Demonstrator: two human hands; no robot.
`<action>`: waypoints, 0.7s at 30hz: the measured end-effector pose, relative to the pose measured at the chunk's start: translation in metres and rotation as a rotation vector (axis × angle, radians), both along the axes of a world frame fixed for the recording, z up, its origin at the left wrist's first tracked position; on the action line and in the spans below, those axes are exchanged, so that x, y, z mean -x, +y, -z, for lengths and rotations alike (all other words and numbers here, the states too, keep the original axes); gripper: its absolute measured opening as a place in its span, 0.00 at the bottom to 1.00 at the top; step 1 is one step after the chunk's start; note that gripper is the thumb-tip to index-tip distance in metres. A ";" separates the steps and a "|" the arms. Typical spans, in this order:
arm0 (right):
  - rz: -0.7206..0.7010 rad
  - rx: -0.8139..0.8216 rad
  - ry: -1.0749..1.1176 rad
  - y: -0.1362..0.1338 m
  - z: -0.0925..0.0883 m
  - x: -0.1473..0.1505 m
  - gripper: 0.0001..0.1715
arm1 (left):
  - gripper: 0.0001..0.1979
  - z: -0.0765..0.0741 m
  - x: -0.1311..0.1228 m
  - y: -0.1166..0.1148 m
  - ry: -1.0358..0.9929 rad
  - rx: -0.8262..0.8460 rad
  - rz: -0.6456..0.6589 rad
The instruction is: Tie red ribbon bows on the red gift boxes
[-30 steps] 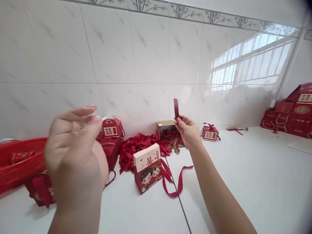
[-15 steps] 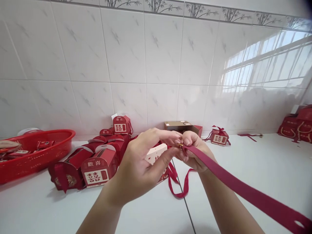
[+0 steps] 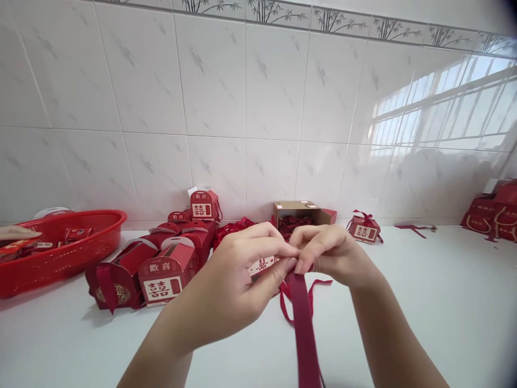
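My left hand (image 3: 250,275) and my right hand (image 3: 329,253) meet above the table, both pinching the upper end of a dark red ribbon (image 3: 304,328). From the fingertips the ribbon hangs down toward me and leaves the view at the bottom. Partly hidden behind my left hand stands a gift box with a cream label (image 3: 262,265). A thinner red ribbon (image 3: 286,311) lies loosely curled on the table behind the held one. What exactly sits between the fingertips is hidden.
Several red gift boxes (image 3: 165,275) cluster at left. Beyond them, a red plastic basket (image 3: 92,250) holds small packets, with another person's hand (image 3: 18,233) over it. An open cardboard box (image 3: 297,206), a bow-tied box (image 3: 363,229) and red bags (image 3: 490,213) stand farther back.
The ribbon has swung from stretching out to the lower right to hanging nearly straight down. My right hand has turned, its fingers now pointing down beside my left fingertips.
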State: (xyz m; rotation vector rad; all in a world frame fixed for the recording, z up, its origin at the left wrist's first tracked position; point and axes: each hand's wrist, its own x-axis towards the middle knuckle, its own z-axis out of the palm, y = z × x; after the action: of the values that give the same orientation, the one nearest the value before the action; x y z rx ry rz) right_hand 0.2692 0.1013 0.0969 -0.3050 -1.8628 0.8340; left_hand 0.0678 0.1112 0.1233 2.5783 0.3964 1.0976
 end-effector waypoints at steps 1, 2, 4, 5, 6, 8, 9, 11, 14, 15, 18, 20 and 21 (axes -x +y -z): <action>0.075 -0.069 -0.058 -0.006 -0.003 -0.001 0.12 | 0.10 0.000 0.002 -0.001 0.024 0.009 -0.012; 0.136 -0.131 -0.110 -0.012 -0.005 -0.002 0.14 | 0.10 0.000 0.003 -0.002 0.042 0.012 -0.018; 0.219 -0.216 -0.196 -0.021 -0.009 -0.002 0.15 | 0.10 -0.001 0.005 -0.002 0.059 0.006 -0.013; 0.249 -0.243 -0.227 -0.025 -0.009 -0.002 0.15 | 0.10 -0.001 0.005 -0.002 0.059 -0.005 -0.005; 0.271 -0.263 -0.249 -0.027 -0.010 -0.002 0.14 | 0.10 -0.001 0.005 -0.002 0.057 -0.019 -0.001; 0.292 -0.293 -0.271 -0.029 -0.010 -0.001 0.12 | 0.09 -0.001 0.004 -0.001 0.050 -0.052 0.001; 0.296 -0.304 -0.275 -0.029 -0.010 -0.001 0.12 | 0.09 -0.001 0.004 -0.001 0.050 -0.066 -0.002; 0.296 -0.318 -0.277 -0.027 -0.010 -0.001 0.13 | 0.10 -0.001 0.005 0.000 0.055 -0.087 -0.005; 0.342 -0.343 -0.282 -0.025 -0.009 0.000 0.15 | 0.12 0.000 0.006 0.001 0.055 -0.110 -0.018; 0.375 -0.360 -0.286 -0.024 -0.008 0.001 0.15 | 0.12 0.000 0.006 0.001 0.048 -0.122 -0.032; 0.471 -0.411 -0.296 -0.022 -0.006 0.003 0.17 | 0.12 0.001 0.007 0.004 0.014 -0.163 -0.089; 0.504 -0.418 -0.300 -0.021 -0.006 0.005 0.15 | 0.11 0.001 0.007 0.008 0.005 -0.208 -0.123; 0.519 -0.419 -0.300 -0.021 -0.005 0.005 0.14 | 0.10 0.000 0.007 0.010 0.004 -0.243 -0.135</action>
State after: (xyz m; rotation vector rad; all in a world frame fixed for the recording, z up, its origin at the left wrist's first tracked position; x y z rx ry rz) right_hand 0.2638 0.0806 0.1021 -0.6367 -2.0437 0.0397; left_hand 0.0610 0.1208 0.1230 2.7993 0.4706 1.2565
